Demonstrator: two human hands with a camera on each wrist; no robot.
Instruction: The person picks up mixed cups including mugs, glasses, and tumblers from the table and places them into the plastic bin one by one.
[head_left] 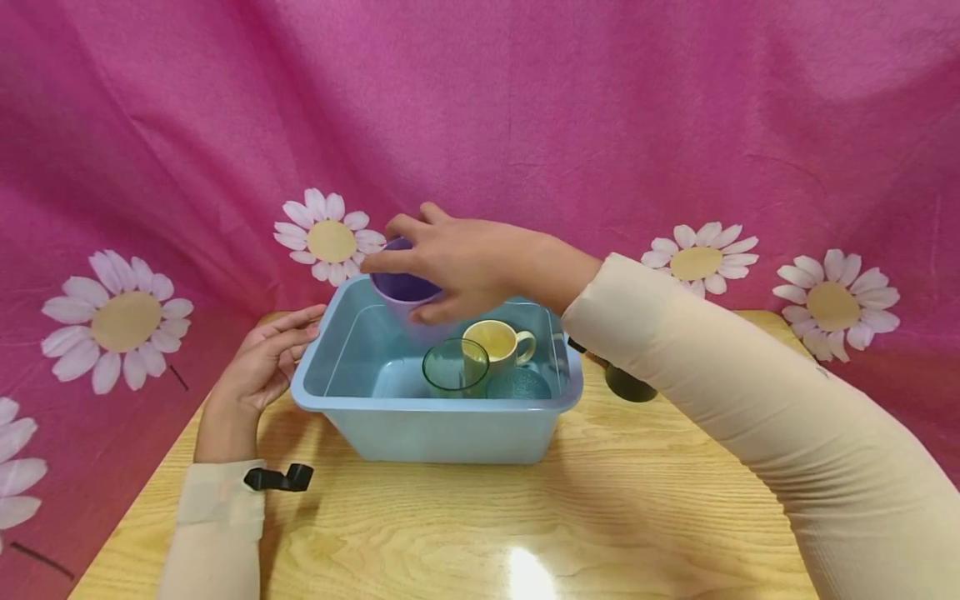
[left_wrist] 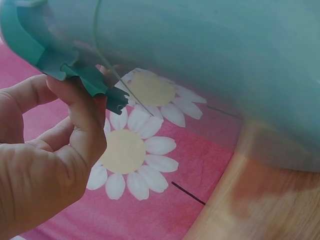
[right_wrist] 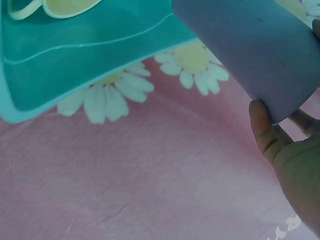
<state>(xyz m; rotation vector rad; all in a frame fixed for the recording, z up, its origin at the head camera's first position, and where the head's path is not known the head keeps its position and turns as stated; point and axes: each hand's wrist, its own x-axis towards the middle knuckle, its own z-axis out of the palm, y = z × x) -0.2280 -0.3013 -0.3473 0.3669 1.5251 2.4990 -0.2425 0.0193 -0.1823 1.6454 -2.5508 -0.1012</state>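
Note:
My right hand (head_left: 472, 258) grips a purple cup (head_left: 405, 287) from above by its rim, over the back left part of a light blue plastic basin (head_left: 450, 429). The right wrist view shows the cup's plain side (right_wrist: 255, 50), with fingertips against its rim end. At the basin's left side, my left hand (head_left: 258, 362) touches the outer rim with relaxed fingers; the left wrist view has those fingertips under the rim's edge (left_wrist: 90, 80). Inside the basin are a green transparent glass (head_left: 453, 367), a yellow mug (head_left: 495, 340) and a bluish textured round item (head_left: 519, 386).
The basin stands on a wooden table (head_left: 420, 525). To its right, a dark round object (head_left: 630, 385) is partly hidden by the right sleeve (head_left: 720, 375). A pink cloth with daisies (head_left: 510, 108) hangs behind the table.

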